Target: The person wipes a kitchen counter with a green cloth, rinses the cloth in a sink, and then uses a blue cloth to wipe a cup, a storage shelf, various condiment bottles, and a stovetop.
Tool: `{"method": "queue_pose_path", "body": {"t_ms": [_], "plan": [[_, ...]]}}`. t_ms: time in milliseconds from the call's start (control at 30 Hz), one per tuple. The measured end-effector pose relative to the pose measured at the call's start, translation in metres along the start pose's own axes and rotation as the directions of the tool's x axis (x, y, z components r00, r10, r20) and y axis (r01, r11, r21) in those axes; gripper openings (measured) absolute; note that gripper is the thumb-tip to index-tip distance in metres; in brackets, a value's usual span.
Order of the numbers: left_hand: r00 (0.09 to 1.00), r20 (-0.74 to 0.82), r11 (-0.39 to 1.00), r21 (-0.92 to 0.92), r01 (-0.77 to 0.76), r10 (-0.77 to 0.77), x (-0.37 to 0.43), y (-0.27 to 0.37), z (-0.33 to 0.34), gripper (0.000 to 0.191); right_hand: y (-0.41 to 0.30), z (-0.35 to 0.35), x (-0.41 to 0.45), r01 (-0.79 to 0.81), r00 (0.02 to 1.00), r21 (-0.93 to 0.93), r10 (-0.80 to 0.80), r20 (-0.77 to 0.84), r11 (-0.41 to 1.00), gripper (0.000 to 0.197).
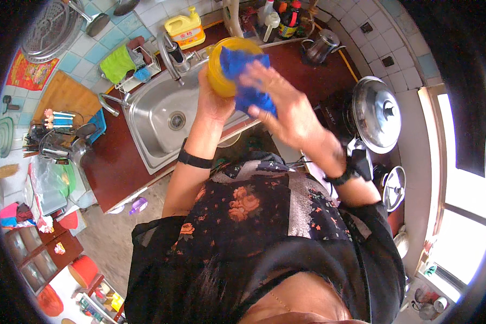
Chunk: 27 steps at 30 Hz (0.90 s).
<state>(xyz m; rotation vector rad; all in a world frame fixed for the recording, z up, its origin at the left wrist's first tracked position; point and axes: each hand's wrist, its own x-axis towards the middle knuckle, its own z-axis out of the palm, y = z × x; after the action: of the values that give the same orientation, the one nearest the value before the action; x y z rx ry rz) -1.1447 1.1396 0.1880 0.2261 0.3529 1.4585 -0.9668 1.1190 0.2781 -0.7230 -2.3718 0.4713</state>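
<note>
Above the right end of the sink, my left hand (pixel 214 99) holds a round yellow container (pixel 218 60), perhaps a bowl or basin, by its near left side. A blue cloth (pixel 256 97) lies against the container's right part and hangs down past its rim. My right hand (pixel 283 101) is on the cloth, its fingers blurred and partly over it. Below them and to the left is the stainless-steel sink (pixel 154 121), with a curved faucet (pixel 168 58) at its back edge.
A yellow jug (pixel 185 30) stands behind the sink. Bottles (pixel 289 22) and a metal pot (pixel 323 45) are at the back right. A large lidded pan (pixel 376 115) is on the right. A wooden cutting board (pixel 67 97) and utensil holders (pixel 56 143) stand on the left.
</note>
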Motion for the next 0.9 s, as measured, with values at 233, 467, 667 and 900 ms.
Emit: {"method": "queue_pose_path", "body": {"t_ms": [233, 467, 667, 900], "plan": [[0.999, 0.043, 1.000, 0.020, 0.024, -0.025, -0.023, -0.009, 0.039, 0.061, 0.005, 0.012, 0.033, 0.073, 0.985, -0.162, -0.096, -0.140, 0.984, 0.051], [0.998, 0.037, 0.994, 0.102, 0.047, -0.051, -0.018, 0.002, -0.003, 0.067, -0.014, 0.006, -0.002, 0.032, 0.999, -0.079, -0.034, -0.026, 0.996, 0.050], [0.998, -0.060, 0.997, 0.080, 0.008, -0.003, -0.018, -0.014, 0.031, 0.059, 0.015, 0.023, 0.034, -0.034, 0.982, -0.169, 0.001, -0.188, 0.985, 0.050], [0.999, 0.044, 0.994, -0.109, -0.012, 0.017, -0.009, -0.016, 0.029, 0.053, -0.010, 0.042, 0.020, -0.032, 0.974, -0.325, -0.044, -0.224, 0.945, 0.068]]}}
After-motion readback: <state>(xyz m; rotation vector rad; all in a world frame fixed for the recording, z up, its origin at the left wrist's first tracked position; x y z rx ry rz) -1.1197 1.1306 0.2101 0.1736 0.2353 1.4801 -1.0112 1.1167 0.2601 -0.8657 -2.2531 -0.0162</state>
